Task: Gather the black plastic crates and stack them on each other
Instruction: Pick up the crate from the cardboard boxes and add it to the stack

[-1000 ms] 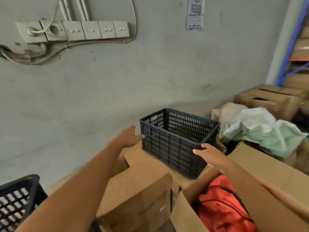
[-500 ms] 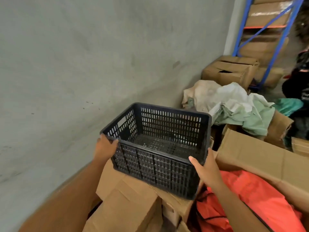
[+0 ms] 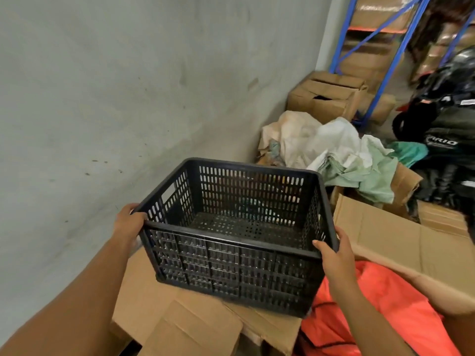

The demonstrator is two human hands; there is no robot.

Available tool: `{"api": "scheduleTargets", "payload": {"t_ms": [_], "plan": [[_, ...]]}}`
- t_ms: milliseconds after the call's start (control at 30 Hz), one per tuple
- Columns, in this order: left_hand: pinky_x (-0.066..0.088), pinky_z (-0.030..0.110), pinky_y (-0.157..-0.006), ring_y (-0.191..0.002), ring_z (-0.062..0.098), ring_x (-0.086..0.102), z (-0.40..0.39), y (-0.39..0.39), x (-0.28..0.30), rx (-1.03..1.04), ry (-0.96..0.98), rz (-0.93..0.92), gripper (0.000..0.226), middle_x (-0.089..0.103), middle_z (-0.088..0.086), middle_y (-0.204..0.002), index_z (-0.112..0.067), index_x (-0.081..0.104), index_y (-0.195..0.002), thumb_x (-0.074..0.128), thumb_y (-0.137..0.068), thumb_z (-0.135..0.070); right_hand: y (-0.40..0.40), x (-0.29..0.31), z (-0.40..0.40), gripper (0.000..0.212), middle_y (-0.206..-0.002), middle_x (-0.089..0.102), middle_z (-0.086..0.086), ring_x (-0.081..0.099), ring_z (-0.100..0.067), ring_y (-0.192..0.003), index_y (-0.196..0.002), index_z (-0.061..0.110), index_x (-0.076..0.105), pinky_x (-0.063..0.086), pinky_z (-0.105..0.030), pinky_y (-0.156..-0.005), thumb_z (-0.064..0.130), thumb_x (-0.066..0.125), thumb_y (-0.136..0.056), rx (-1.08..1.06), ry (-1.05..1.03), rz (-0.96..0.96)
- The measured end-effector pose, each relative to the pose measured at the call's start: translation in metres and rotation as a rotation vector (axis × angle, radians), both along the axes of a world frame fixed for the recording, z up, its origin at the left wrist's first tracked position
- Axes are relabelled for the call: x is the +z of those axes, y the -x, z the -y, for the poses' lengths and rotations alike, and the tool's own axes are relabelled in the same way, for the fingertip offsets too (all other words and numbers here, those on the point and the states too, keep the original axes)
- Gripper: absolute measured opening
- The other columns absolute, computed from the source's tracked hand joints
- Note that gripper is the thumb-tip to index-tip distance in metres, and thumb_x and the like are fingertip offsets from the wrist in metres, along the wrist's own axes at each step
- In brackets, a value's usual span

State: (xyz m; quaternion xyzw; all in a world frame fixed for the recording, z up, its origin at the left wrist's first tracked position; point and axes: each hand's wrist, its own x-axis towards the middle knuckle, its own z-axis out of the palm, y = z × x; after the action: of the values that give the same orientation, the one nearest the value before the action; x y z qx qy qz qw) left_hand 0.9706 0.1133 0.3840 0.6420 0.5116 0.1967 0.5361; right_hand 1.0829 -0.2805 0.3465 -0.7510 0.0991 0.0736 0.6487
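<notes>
An empty black plastic crate (image 3: 231,263) with slotted walls fills the middle of the head view, above a stack of cardboard boxes (image 3: 180,319). My left hand (image 3: 127,224) grips its near left corner at the rim. My right hand (image 3: 334,255) grips the near right corner, thumb over the rim. Whether the crate's base still touches the cardboard I cannot tell. No other crate is in view.
A grey wall (image 3: 102,98) runs close on the left. An open cardboard box (image 3: 401,242) holds orange fabric (image 3: 372,309) at the right. Crumpled sacks (image 3: 334,150), more boxes (image 3: 323,98), a blue rack (image 3: 390,60) and dark bags (image 3: 447,124) lie beyond.
My hands reached the crate and took hold of its near corners. The crate now sits nearer to me and the view has swung right, away from the second crate at lower left.
</notes>
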Motion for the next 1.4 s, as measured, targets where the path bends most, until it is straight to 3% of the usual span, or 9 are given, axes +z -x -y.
{"api": "scheduleTargets", "payload": {"t_ms": [133, 300, 433, 567, 700, 800, 867, 1200, 1400], "plan": [[0.049, 0.036, -0.069, -0.077, 0.024, 0.053, 0.012, 0.0, -0.002, 0.14, 0.097, 0.15, 0.035, 0.05, 0.005, -0.08, -0.002, 0.057, -0.118, 0.043, -0.087, 0.006, -0.013, 0.013, 0.008, 0.056, -0.123, 0.065, -0.005, 0.063, -0.025, -0.111, -0.129, 0.026, 0.054, 0.049, -0.05, -0.097, 0.03, 0.069, -0.075, -0.023, -0.326, -0.106], [0.054, 0.045, -0.087, -0.09, 0.029, 0.058, 0.044, 0.013, 0.027, 0.316, 0.074, 0.304, 0.032, 0.059, 0.012, -0.096, -0.006, 0.064, -0.113, 0.052, -0.083, -0.005, -0.025, 0.045, 0.03, 0.039, -0.115, 0.067, -0.014, 0.065, -0.031, -0.1, -0.113, 0.019, 0.064, 0.051, -0.051, -0.093, 0.019, 0.068, -0.074, 0.024, -0.382, 0.015], [0.05, 0.039, -0.076, -0.083, 0.026, 0.055, 0.085, 0.038, 0.072, 0.401, -0.047, 0.357, 0.03, 0.059, 0.013, -0.087, 0.004, 0.064, -0.106, 0.054, -0.078, -0.003, -0.021, 0.069, 0.057, 0.034, -0.1, 0.063, -0.015, 0.062, -0.03, -0.086, -0.104, 0.021, 0.064, 0.053, -0.047, -0.078, 0.021, 0.064, -0.069, 0.053, -0.424, 0.01], [0.041, 0.03, -0.069, -0.078, 0.022, 0.049, 0.154, 0.089, 0.123, 0.489, -0.211, 0.384, 0.019, 0.05, 0.004, -0.07, -0.004, 0.062, -0.097, 0.05, -0.083, -0.002, -0.003, 0.094, 0.097, 0.012, -0.084, 0.058, -0.003, 0.058, -0.022, -0.073, -0.084, 0.027, 0.062, 0.047, -0.035, -0.065, 0.019, 0.06, -0.074, 0.1, -0.508, 0.027], [0.043, 0.023, -0.052, -0.061, 0.016, 0.044, 0.23, 0.162, 0.178, 0.584, -0.31, 0.472, 0.012, 0.046, 0.002, -0.068, -0.008, 0.058, -0.089, 0.05, -0.083, 0.0, 0.026, 0.14, 0.132, 0.01, -0.083, 0.059, -0.001, 0.059, -0.023, -0.079, -0.078, 0.026, 0.06, 0.049, -0.034, -0.066, 0.02, 0.06, -0.071, 0.165, -0.605, 0.055], [0.045, 0.032, -0.067, -0.072, 0.021, 0.052, 0.274, 0.221, 0.23, 0.658, -0.36, 0.523, 0.01, 0.05, 0.004, -0.07, -0.007, 0.061, -0.084, 0.053, -0.08, -0.001, 0.057, 0.186, 0.146, 0.009, -0.088, 0.062, -0.006, 0.061, -0.028, -0.085, -0.078, 0.025, 0.062, 0.054, -0.044, -0.074, 0.022, 0.061, -0.07, 0.243, -0.661, 0.084], [0.044, 0.036, -0.07, -0.079, 0.024, 0.051, 0.299, 0.258, 0.266, 0.712, -0.42, 0.571, 0.009, 0.05, 0.005, -0.068, -0.008, 0.059, -0.076, 0.054, -0.076, 0.0, 0.08, 0.22, 0.153, 0.006, -0.082, 0.062, -0.006, 0.061, -0.028, -0.08, -0.077, 0.023, 0.061, 0.054, -0.038, -0.068, 0.02, 0.062, -0.071, 0.296, -0.713, 0.1], [0.05, 0.038, -0.068, -0.077, 0.021, 0.052, 0.42, 0.464, 0.413, 0.765, -0.74, 0.79, 0.031, 0.052, 0.004, -0.08, -0.007, 0.062, -0.106, 0.057, -0.076, -0.005, 0.234, 0.355, 0.189, 0.01, -0.086, 0.057, -0.003, 0.057, -0.026, -0.087, -0.078, 0.025, 0.065, 0.05, -0.045, -0.08, 0.024, 0.061, -0.069, 0.494, -0.999, 0.266], [0.053, 0.041, -0.074, -0.088, 0.023, 0.054, 0.501, 0.633, 0.439, 0.873, -0.876, 0.829, 0.033, 0.053, 0.009, -0.097, -0.015, 0.06, -0.109, 0.055, -0.077, -0.01, 0.382, 0.393, 0.214, 0.011, -0.071, 0.049, 0.004, 0.049, -0.015, -0.07, -0.072, 0.024, 0.059, 0.041, -0.029, -0.064, 0.015, 0.057, -0.079, 0.632, -1.093, 0.319]]}}
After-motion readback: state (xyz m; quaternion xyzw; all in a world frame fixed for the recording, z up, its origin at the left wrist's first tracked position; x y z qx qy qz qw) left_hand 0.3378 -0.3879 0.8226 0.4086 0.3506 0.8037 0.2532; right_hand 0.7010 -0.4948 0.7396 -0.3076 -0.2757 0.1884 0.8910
